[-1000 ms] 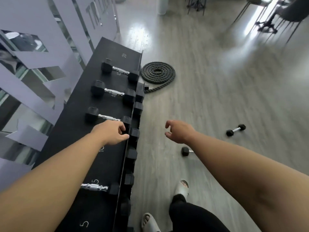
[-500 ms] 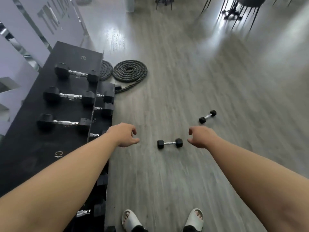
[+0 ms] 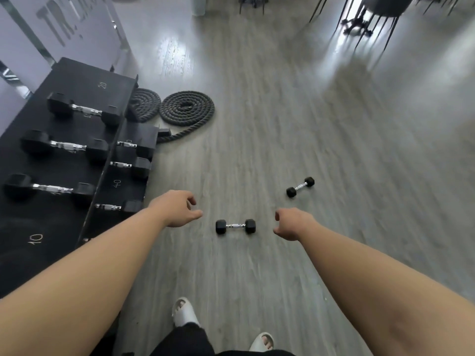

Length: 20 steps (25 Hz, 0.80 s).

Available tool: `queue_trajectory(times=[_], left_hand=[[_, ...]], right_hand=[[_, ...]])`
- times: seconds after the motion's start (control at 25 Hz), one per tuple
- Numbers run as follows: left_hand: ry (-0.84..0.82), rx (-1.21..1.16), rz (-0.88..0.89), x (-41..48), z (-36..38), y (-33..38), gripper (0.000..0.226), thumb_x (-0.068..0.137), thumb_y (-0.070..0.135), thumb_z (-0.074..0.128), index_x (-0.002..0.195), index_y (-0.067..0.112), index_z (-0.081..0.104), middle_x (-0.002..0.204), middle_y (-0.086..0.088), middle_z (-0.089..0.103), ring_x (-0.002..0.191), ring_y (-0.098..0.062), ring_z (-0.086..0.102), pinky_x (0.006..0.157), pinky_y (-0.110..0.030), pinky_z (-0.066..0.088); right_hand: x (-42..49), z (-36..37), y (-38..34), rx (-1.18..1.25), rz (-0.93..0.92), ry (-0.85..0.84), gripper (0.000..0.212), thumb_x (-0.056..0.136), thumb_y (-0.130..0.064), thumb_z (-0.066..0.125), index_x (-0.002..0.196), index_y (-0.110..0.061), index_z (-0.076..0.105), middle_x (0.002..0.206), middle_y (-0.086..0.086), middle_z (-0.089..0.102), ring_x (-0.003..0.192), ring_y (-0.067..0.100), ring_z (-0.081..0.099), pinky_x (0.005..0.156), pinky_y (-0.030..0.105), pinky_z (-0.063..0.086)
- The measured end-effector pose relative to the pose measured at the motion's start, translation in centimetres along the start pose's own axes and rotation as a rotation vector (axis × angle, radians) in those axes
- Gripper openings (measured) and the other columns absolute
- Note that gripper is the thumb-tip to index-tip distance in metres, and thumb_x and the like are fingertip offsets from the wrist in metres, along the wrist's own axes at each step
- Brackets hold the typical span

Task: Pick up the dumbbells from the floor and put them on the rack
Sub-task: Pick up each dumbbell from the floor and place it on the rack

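Observation:
Two small black hex dumbbells with chrome handles lie on the grey wood floor: the near dumbbell straight ahead, the far dumbbell beyond it to the right. My left hand hovers left of the near one, fingers loosely curled and empty. My right hand hangs to its right, also empty. The black rack runs along the left, with three larger dumbbells on its top shelf and more on the lower shelf.
Two coiled battle ropes lie on the floor past the rack's far end. Chair legs stand at the back right. My feet in white slides are at the bottom. A wall panel rises behind the rack.
My view has swung from the rack to the floor. My left hand left the rack's top shelf, and both hands now flank the near dumbbell, which was partly hidden behind my right arm.

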<state>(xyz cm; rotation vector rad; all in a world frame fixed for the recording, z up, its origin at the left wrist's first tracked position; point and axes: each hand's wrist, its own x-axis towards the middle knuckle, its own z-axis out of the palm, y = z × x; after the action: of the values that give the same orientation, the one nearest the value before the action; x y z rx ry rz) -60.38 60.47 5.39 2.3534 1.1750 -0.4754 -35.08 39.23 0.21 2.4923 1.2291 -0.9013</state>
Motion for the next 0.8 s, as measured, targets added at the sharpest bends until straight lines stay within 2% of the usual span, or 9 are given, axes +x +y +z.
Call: queue_trajectory(times=[0.2, 0.32, 0.48, 0.68, 0.8], left_hand=[[-0.057, -0.022, -0.027, 6.9, 1.1, -2.4, 0.05, 0.078, 0.07, 0.064, 0.116, 0.037, 0.062, 0.105, 0.02, 0.068, 0.102, -0.011, 0.064, 0.092, -0.038, 0.054], [-0.145, -0.024, 0.025, 13.5, 2.6, -2.1, 0.051, 0.08, 0.069, 0.064, 0.118, 0.034, 0.062, 0.11, 0.017, 0.07, 0.107, -0.013, 0.063, 0.091, -0.036, 0.053], [-0.283, -0.044, 0.011, 20.6, 4.5, -2.0, 0.052, 0.082, 0.066, 0.064, 0.122, 0.033, 0.061, 0.112, 0.016, 0.069, 0.11, -0.014, 0.063, 0.091, -0.036, 0.053], [-0.291, -0.307, -0.188, 29.8, 12.3, -5.4, 0.05, 0.08, 0.06, 0.072, 0.117, 0.027, 0.065, 0.102, 0.011, 0.069, 0.098, -0.015, 0.065, 0.089, -0.032, 0.051], [-0.301, -0.419, -0.339, 34.4, 18.9, -8.1, 0.055, 0.078, 0.061, 0.073, 0.119, 0.027, 0.063, 0.106, 0.009, 0.068, 0.099, -0.015, 0.065, 0.087, -0.032, 0.05]], right_hand=[[7.1, -0.1, -3.1, 0.039, -0.062, -0.053, 0.042, 0.091, -0.043, 0.058, 0.129, -0.025, 0.057, 0.127, 0.003, 0.065, 0.113, 0.028, 0.062, 0.082, 0.038, 0.048], [11.7, -0.1, -3.7, 0.062, -0.027, -0.094, 0.041, 0.091, -0.042, 0.057, 0.128, -0.024, 0.058, 0.123, 0.004, 0.065, 0.11, 0.028, 0.063, 0.077, 0.037, 0.046], [18.5, -0.9, -3.4, 0.078, 0.014, -0.147, 0.045, 0.093, -0.041, 0.059, 0.133, -0.022, 0.054, 0.122, 0.004, 0.064, 0.105, 0.026, 0.06, 0.075, 0.035, 0.044], [31.9, 3.5, -3.3, 0.152, 0.015, -0.21, 0.045, 0.09, -0.039, 0.06, 0.129, -0.017, 0.057, 0.107, 0.005, 0.065, 0.096, 0.027, 0.06, 0.077, 0.037, 0.05], [39.6, 9.5, -3.9, 0.143, -0.041, -0.268, 0.045, 0.092, -0.04, 0.06, 0.131, -0.018, 0.054, 0.12, 0.008, 0.061, 0.103, 0.028, 0.06, 0.081, 0.039, 0.051]])
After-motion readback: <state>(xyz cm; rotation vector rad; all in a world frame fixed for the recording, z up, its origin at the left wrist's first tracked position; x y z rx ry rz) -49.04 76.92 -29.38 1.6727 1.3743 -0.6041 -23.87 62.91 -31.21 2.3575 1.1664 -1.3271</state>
